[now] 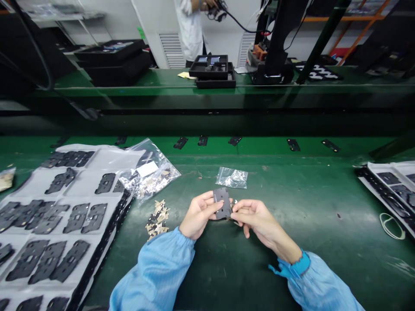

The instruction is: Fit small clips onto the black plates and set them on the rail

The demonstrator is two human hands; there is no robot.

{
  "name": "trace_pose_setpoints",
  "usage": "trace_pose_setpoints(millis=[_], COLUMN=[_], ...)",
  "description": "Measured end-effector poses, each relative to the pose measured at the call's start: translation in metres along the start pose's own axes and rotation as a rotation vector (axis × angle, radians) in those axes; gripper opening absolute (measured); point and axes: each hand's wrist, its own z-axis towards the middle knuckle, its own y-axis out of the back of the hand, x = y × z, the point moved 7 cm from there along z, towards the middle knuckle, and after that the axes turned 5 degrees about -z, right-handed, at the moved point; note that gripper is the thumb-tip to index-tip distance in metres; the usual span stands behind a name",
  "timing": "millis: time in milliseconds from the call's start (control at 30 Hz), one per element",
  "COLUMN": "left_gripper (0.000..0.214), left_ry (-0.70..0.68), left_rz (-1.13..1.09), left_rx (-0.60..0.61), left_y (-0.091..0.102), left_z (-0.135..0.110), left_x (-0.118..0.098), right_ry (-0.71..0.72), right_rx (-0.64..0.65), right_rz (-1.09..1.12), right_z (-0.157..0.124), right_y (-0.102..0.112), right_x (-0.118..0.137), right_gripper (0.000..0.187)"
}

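My left hand (200,212) grips a flat black plastic plate (222,203) by its left side, thumb across its face. At the plate's lower right edge, my right hand (256,218) is closed in a pinch. Small light bits show by its fingertips, but what they hold is too small to name. To the left of my left hand lies a pile of small beige and black pieces (158,219). Behind the pile is a clear zip bag (152,172) with similar pieces inside. A smaller clear bag (231,177) lies just beyond the plate.
On the left, a white compartment tray (94,163) bears many black plates. Another tray (376,169) stands at the far right, near a pale loop (392,226). Several black plates (293,144) lie along the green strip behind. A person (191,32) stands beyond the stacked black boxes (209,69).
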Motion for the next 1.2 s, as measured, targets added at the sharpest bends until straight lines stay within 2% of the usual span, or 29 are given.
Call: trace_pose_setpoints(millis=[467,600,700,800,867,933,1033,1100,1200], left_gripper=[0.038,0.04,0.04,0.04,0.037,0.032,0.023,0.022,0.011], left_ry=[-0.107,-0.121,-0.138,-0.14,-0.149,-0.179,-0.212,-0.212,-0.276], left_rz=[0.035,-0.004,-0.021,-0.055,-0.074,-0.099,-0.151,-0.174,-0.114], left_rx=[-0.044,-0.03,-0.024,-0.018,-0.022,-0.044,-0.076,-0.077,-0.055], left_y=[-0.001,-0.001,-0.002,-0.002,-0.003,-0.004,-0.006,-0.009,-0.011], left_z=[-0.002,-0.002,-0.004,-0.005,-0.005,-0.005,-0.006,-0.007,-0.009], left_x=[-0.003,-0.002,-0.002,-0.002,-0.002,-0.003,-0.002,0.0,-0.004], right_ry=[-0.026,-0.064,-0.145,-0.238,-0.249,-0.192,-0.014,0.102,0.199], right_rx=[-0.089,-0.026,0.018,0.046,0.08,0.12,0.137,0.067,-0.12], right_rz=[0.066,0.101,0.187,0.314,0.386,0.446,0.42,0.318,0.2], right_z=[-0.001,-0.001,-0.002,-0.003,-0.003,-0.003,-0.004,-0.005,-0.006], right_y=[0.001,-0.001,-0.004,-0.009,-0.014,-0.02,-0.027,-0.025,-0.012], right_x=[0.002,0.001,-0.003,-0.01,-0.011,-0.007,0.005,0.011,0.015], right_gripper=[0.026,0.023,0.019,0.023,0.026,0.025,0.028,0.029,0.024])
